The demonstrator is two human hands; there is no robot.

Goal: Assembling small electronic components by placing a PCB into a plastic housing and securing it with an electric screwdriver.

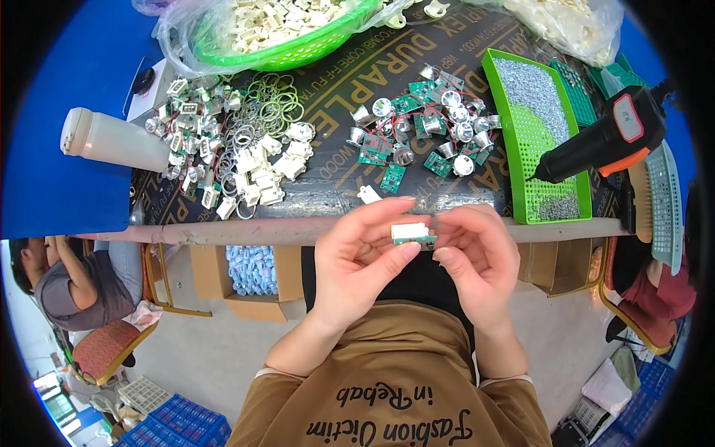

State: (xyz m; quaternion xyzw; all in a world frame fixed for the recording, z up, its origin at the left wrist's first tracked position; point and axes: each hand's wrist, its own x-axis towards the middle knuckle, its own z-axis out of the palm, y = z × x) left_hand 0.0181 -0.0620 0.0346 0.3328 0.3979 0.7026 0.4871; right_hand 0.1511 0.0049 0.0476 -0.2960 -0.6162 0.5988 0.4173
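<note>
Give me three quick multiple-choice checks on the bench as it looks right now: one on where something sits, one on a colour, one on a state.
1. Where does the black and orange power tool lie?
A. On the person's right, beside the green tray
B. On the far left, by the white bottle
C. On the floor

2. What colour is the basket of white plastic parts at the top?
A. Blue
B. Green
C. Red

3. How is the small white part with a green board held?
A. Lying loose on the table
B. In the left hand alone
C. Between the fingers of both hands

Answers:
1 A: the tool's tip rests over the tray on the right side.
2 B: its mesh rim is bright green.
3 C: the left hand and the right hand both pinch it, in front of the table edge.
</note>
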